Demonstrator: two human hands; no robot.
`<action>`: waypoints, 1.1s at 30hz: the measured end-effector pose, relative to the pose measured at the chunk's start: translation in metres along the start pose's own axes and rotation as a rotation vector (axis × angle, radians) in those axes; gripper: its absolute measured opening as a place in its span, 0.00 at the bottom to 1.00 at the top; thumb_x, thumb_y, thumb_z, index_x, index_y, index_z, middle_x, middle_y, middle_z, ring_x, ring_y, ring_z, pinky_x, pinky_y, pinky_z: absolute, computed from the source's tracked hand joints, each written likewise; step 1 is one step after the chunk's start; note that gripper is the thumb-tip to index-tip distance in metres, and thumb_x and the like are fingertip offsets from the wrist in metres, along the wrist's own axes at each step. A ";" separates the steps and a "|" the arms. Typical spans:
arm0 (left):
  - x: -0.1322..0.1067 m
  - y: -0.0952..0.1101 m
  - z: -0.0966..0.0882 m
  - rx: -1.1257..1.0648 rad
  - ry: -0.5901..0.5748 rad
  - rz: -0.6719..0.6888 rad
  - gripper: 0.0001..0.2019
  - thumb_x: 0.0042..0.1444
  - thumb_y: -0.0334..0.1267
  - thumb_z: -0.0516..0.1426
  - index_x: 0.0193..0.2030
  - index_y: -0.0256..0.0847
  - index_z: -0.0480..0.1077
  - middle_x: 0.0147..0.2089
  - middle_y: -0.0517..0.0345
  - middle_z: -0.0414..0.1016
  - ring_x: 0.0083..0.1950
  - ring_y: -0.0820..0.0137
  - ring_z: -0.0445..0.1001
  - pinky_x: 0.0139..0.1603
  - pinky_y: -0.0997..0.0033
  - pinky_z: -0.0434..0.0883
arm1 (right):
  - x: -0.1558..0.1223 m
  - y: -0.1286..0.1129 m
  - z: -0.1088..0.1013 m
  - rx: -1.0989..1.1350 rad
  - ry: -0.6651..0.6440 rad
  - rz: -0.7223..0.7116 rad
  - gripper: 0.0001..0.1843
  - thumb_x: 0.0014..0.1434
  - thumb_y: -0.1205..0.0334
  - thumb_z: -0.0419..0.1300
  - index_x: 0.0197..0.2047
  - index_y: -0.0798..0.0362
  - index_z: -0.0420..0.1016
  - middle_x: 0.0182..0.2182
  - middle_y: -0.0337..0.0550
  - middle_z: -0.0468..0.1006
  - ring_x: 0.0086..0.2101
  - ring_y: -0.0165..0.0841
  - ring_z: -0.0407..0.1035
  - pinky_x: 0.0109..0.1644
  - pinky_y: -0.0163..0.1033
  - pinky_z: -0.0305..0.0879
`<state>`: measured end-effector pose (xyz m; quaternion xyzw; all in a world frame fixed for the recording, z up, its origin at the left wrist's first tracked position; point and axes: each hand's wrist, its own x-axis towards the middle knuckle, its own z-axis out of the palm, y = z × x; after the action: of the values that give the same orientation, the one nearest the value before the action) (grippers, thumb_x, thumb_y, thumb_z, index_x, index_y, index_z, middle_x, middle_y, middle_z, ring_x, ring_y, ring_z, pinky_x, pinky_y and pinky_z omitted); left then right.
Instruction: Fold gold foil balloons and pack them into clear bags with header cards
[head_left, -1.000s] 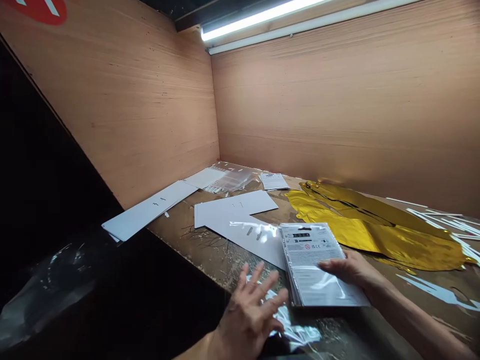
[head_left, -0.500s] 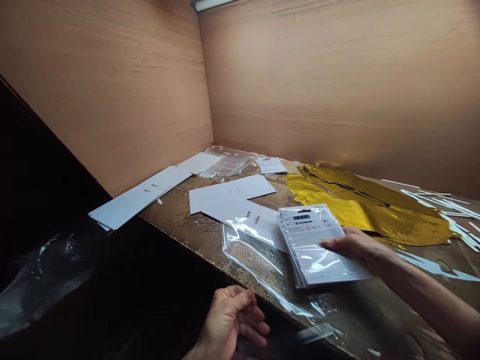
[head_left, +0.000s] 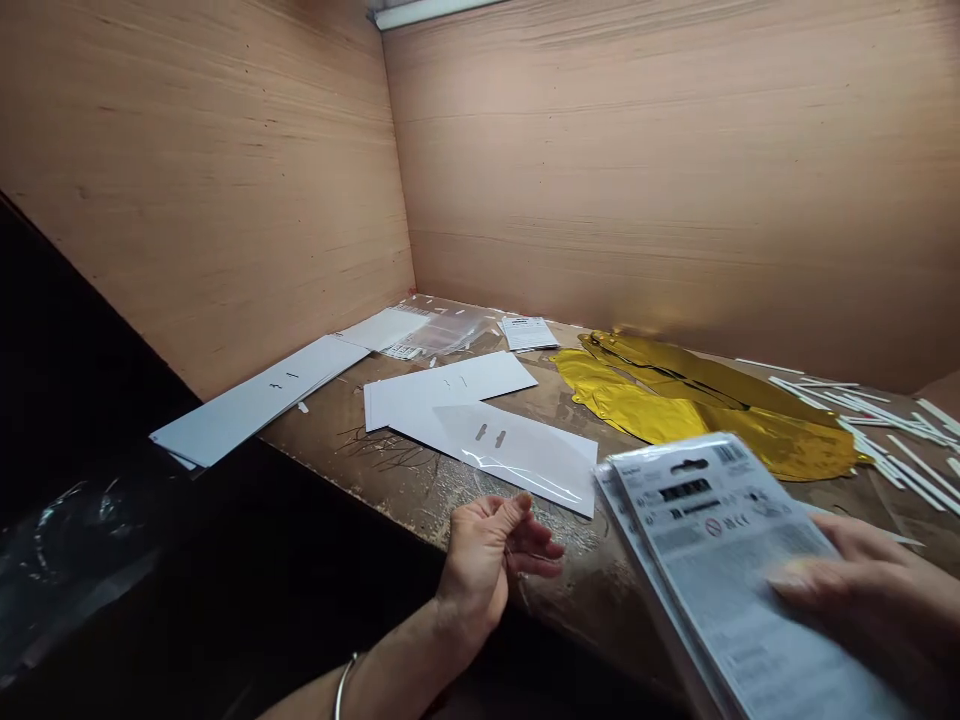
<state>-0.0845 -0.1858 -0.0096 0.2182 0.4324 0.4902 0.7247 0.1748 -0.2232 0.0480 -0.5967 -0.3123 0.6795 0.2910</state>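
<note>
My right hand (head_left: 862, 585) grips a stack of clear-bagged printed cards (head_left: 720, 560) at the lower right, thumb on top. The upper card shows a hang slot, small symbols and a barcode. My left hand (head_left: 499, 550) is over the table's near edge, thumb and index pinched together and the other fingers loosely curled. What that pinch holds, if anything, cannot be made out. Just beyond it lie white slotted cards (head_left: 450, 385), with shiny clear film (head_left: 517, 475) over the nearer one.
White card strips (head_left: 262, 400) lie along the left wall, with clear bags (head_left: 450, 330) in the corner. A small stack of printed cards (head_left: 529, 333) sits at the back. Gold foil shapes (head_left: 637, 400) and scattered white sticks (head_left: 892, 440) are on the right. Dark space borders the table's left edge.
The bagged cards in my right hand have come nearer and to the right. My left hand has moved up and right. Clear film across the table's front edge has shifted off it.
</note>
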 end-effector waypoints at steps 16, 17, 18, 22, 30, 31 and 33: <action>-0.006 0.029 -0.010 1.332 -0.354 0.861 0.25 0.44 0.47 0.59 0.50 0.42 0.65 0.58 0.47 0.59 0.60 0.54 0.52 0.58 0.51 0.52 | 0.053 -0.017 0.001 -0.192 -0.034 0.094 0.13 0.36 0.70 0.60 0.30 0.56 0.77 0.30 0.47 0.79 0.29 0.41 0.73 0.32 0.37 0.68; 0.005 0.021 -0.009 1.421 -0.434 0.847 0.29 0.44 0.48 0.59 0.53 0.40 0.62 0.61 0.45 0.53 0.63 0.54 0.45 0.60 0.48 0.46 | 0.053 -0.018 0.002 -0.208 -0.029 0.087 0.14 0.36 0.70 0.60 0.31 0.56 0.77 0.30 0.47 0.79 0.30 0.41 0.73 0.32 0.36 0.68; 0.015 0.013 -0.010 1.490 -0.476 0.819 0.31 0.44 0.49 0.59 0.54 0.39 0.60 0.62 0.43 0.50 0.64 0.54 0.41 0.60 0.48 0.44 | 0.054 -0.018 0.002 -0.220 -0.016 0.080 0.14 0.36 0.71 0.60 0.31 0.56 0.76 0.29 0.46 0.79 0.30 0.40 0.73 0.32 0.36 0.68; 0.039 -0.005 -0.020 1.585 -0.458 0.746 0.26 0.50 0.46 0.56 0.54 0.39 0.58 0.62 0.43 0.51 0.64 0.59 0.44 0.61 0.49 0.43 | 0.051 -0.016 0.004 -0.153 -0.034 0.036 0.13 0.36 0.71 0.60 0.30 0.56 0.76 0.29 0.44 0.79 0.31 0.40 0.73 0.32 0.36 0.68; 0.031 -0.003 -0.015 1.587 -0.479 0.759 0.21 0.48 0.47 0.57 0.47 0.41 0.64 0.59 0.48 0.57 0.63 0.55 0.45 0.60 0.46 0.42 | 0.040 0.005 -0.012 -0.005 -0.102 -0.046 0.17 0.39 0.65 0.61 0.37 0.55 0.74 0.33 0.49 0.78 0.32 0.45 0.73 0.34 0.43 0.68; 0.032 -0.003 -0.014 1.583 -0.473 0.755 0.21 0.48 0.47 0.57 0.47 0.41 0.64 0.59 0.49 0.58 0.63 0.55 0.46 0.60 0.47 0.42 | 0.036 0.007 -0.014 0.023 -0.088 -0.050 0.18 0.39 0.65 0.62 0.38 0.54 0.74 0.34 0.50 0.78 0.32 0.46 0.72 0.34 0.44 0.68; 0.033 -0.004 -0.013 1.586 -0.461 0.754 0.17 0.50 0.45 0.56 0.46 0.43 0.65 0.56 0.54 0.62 0.62 0.56 0.47 0.60 0.49 0.43 | 0.028 0.008 -0.017 0.059 -0.063 -0.054 0.22 0.38 0.64 0.63 0.41 0.53 0.73 0.34 0.49 0.78 0.33 0.47 0.72 0.34 0.45 0.69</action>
<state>-0.0885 -0.1591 -0.0328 0.8727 0.3873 0.1976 0.2221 0.1878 -0.2061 0.0227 -0.5577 -0.3171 0.6986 0.3167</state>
